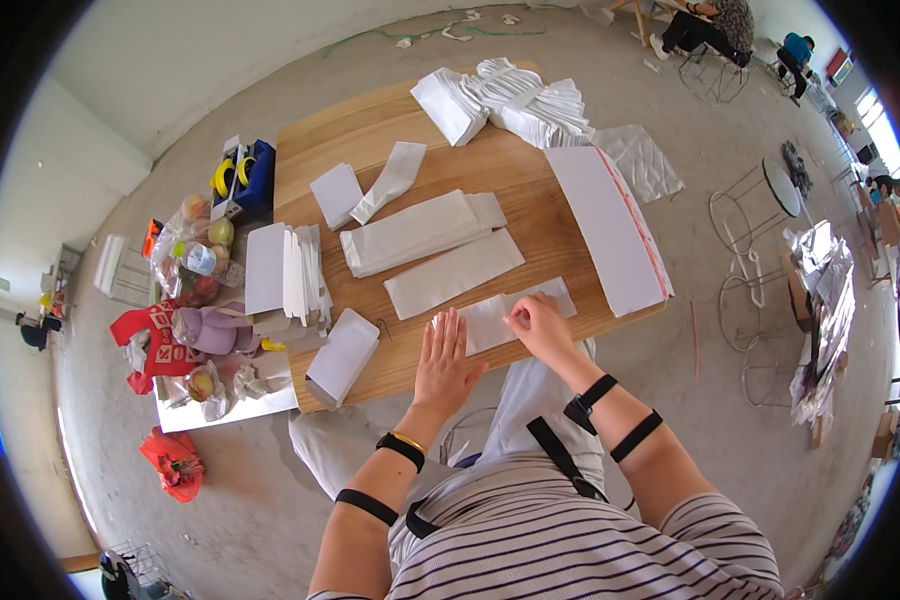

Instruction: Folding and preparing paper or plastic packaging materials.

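A flat white paper sleeve (487, 327) lies on the wooden table (425, 365) at its near edge. My left hand (445, 365) rests flat on the sleeve's left end, fingers stretched out. Toward the other end, my right hand (542, 327) has its fingers pinched together on the paper; the fingertips are partly hidden. Just beyond lies a second flat paper sleeve (455, 273), with a thicker pile of sleeves (415, 235) behind it. To the left of my left hand is a small stack of white paper pieces (344, 353).
Bundled white paper (505, 103) lies at the table's far edge, and a long white box (610, 235) at its right. Upright white packets (288, 270) stand at the left, near a blue tape dispenser (255, 180). Wire stools (755, 195) stand on the floor at right.
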Available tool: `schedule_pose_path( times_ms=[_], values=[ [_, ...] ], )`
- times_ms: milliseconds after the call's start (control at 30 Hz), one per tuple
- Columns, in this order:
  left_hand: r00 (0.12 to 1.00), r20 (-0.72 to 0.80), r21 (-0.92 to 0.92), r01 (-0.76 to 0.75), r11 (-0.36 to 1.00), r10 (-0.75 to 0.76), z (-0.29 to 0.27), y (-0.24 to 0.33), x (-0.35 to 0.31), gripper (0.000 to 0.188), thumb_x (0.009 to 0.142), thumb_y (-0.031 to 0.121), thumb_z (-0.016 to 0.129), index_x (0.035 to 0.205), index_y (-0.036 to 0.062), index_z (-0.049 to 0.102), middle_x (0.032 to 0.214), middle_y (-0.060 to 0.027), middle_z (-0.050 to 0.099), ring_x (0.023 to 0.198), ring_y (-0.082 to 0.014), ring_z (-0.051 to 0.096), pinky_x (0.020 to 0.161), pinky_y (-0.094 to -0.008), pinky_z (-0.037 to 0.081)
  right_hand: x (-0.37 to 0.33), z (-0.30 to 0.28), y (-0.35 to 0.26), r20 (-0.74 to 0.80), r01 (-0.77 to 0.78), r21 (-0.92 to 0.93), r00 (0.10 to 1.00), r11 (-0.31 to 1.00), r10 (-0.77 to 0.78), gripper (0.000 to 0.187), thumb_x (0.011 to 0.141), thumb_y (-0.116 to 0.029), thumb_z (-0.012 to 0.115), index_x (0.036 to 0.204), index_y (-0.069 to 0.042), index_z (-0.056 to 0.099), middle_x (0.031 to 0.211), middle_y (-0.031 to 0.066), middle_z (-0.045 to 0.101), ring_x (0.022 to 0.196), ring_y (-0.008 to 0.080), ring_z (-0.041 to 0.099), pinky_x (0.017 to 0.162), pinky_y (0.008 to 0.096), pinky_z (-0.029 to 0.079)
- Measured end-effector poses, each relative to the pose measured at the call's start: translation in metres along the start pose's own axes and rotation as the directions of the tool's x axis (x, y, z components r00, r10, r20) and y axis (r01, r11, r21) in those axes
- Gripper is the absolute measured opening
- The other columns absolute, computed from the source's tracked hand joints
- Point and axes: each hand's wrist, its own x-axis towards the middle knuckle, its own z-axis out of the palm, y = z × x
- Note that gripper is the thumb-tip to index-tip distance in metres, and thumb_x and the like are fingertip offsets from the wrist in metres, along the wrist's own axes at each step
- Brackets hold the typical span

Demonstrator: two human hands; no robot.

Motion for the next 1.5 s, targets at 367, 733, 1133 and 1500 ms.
schedule_pose_path(
  times_ms=[367, 733, 1133, 1500],
  values=[
    [1.000, -0.024, -0.002, 0.020, 1.000, -0.021, 0.022, -0.006, -0.012, 0.085, 0.095, 0.052, 0.050, 0.152, -0.0038, 0.021, 0.159, -0.0256, 0.018, 0.148, -0.0416, 0.015, 0.121, -0.0510, 0.013, 0.003, 0.008, -0.009, 0.060, 0.106, -0.148, 0.993, 0.983, -0.098, 0.026, 0.081, -0.022, 0.074, 0.099, -0.008, 0.060, 0.101, 0.0105, 0.060, 0.100, 0.0321, 0.055, 0.085, 0.0457, 0.044],
    [0.997, -0.081, -0.078, 0.011, 0.997, -0.017, 0.008, -0.002, 0.007, 0.071, 0.091, 0.041, 0.062, 0.149, 0.0084, 0.036, 0.156, -0.0261, 0.025, 0.145, -0.0435, 0.022, 0.118, -0.0528, 0.020, -0.010, -0.013, -0.025, 0.164, 0.426, -0.407, 0.904, 0.808, -0.394, 0.057, 0.093, -0.041, 0.058, 0.137, -0.006, 0.050, 0.146, 0.0113, 0.045, 0.141, 0.0316, 0.035, 0.116, 0.0499, 0.026],
    [0.941, -0.305, -0.227, 0.079, 0.971, -0.148, 0.008, -0.058, 0.014, 0.044, 0.077, 0.004, 0.069, 0.119, 0.0042, 0.056, 0.132, -0.0187, 0.051, 0.125, -0.0384, 0.045, 0.104, -0.0506, 0.036, -0.055, -0.023, 0.013, 0.068, 0.055, -0.180, 0.997, 0.982, -0.043, 0.011, 0.081, -0.017, 0.064, 0.083, -0.006, 0.059, 0.094, 0.0134, 0.058, 0.096, 0.0340, 0.057, 0.077, 0.0465, 0.049],
    [0.960, -0.281, -0.027, -0.001, 1.000, -0.006, 0.014, -0.056, 0.000, 0.040, 0.090, 0.021, 0.063, 0.124, 0.0009, 0.058, 0.125, -0.0225, 0.057, 0.118, -0.0415, 0.050, 0.102, -0.0530, 0.039, -0.063, -0.027, 0.041, 0.101, -0.018, -0.255, 0.994, 0.967, 0.045, 0.010, 0.084, -0.016, 0.064, 0.084, -0.007, 0.061, 0.096, 0.0123, 0.058, 0.098, 0.0329, 0.056, 0.079, 0.0437, 0.049]
  ],
)
